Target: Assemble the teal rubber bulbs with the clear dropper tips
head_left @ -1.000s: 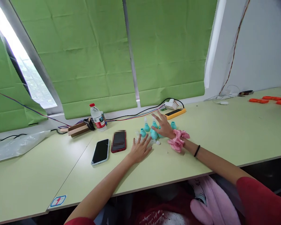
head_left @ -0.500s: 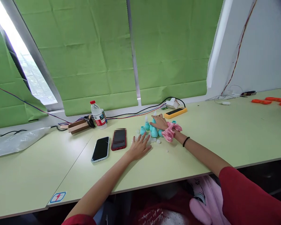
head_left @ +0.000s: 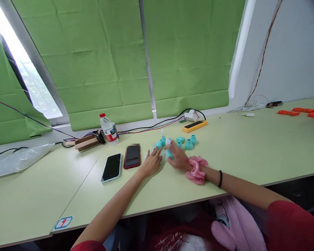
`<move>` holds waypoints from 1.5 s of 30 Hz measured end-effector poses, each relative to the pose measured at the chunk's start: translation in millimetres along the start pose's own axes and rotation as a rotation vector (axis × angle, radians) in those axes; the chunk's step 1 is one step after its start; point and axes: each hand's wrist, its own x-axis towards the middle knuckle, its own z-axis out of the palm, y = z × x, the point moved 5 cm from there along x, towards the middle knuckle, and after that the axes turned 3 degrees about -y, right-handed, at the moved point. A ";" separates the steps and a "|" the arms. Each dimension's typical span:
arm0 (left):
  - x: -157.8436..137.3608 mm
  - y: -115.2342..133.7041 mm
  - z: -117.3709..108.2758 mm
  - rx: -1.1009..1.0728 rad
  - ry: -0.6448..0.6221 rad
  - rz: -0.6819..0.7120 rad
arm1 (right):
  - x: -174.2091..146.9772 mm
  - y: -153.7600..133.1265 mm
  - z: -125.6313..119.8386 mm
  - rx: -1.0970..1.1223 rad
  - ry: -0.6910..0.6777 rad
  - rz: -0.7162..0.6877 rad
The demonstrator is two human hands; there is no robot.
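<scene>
My right hand [head_left: 180, 157], with a pink scrunchie at the wrist, is closed around a small teal bulb-shaped bottle [head_left: 169, 154] with a whitish top. It is slightly blurred. My left hand [head_left: 152, 163] lies low over the table with fingers stretched out, its fingertips at some small translucent pieces [head_left: 162, 153] that they partly cover. Beyond the left fingertips stand teal bottles, one with a pointed white tip [head_left: 162, 132]. To the right of these, several more teal bottles [head_left: 189, 144] stand or lie in a loose group.
Left of my left hand lie a red-cased phone [head_left: 132, 156] and a light-cased phone [head_left: 112, 168]. Farther back are a water bottle [head_left: 109, 129], an open cardboard box [head_left: 87, 142], cables and a yellow power strip [head_left: 195, 126]. Orange objects [head_left: 288, 112] lie far right.
My right hand has drawn back toward me from the bottle group and now has a teal bottle in it. The left hand has shifted slightly left and stays at the translucent pieces.
</scene>
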 end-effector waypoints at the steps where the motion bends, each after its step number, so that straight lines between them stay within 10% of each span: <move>1: 0.7 -1.0 -4.3 -0.055 0.041 0.004 | -8.8 -11.7 9.6 -0.006 -0.115 -0.091; 8: -5.8 -10.0 -34.8 -0.606 0.395 -0.132 | -16.9 -25.0 23.4 -0.090 -0.294 -0.195; 23: 6.3 -15.7 -6.0 -1.251 -0.118 -0.321 | -16.8 -11.6 27.5 -0.035 -0.325 -0.203; 29: 0.5 -19.2 -34.1 -0.604 0.312 -0.245 | -12.0 -3.2 15.8 0.102 -0.142 -0.058; 34: -1.7 -7.3 -13.0 -0.066 0.198 -0.165 | -12.4 12.4 15.8 0.294 0.023 0.141; 45: 0.7 -0.3 -26.9 -0.631 0.354 -0.123 | -9.1 19.1 27.1 1.005 -0.096 0.426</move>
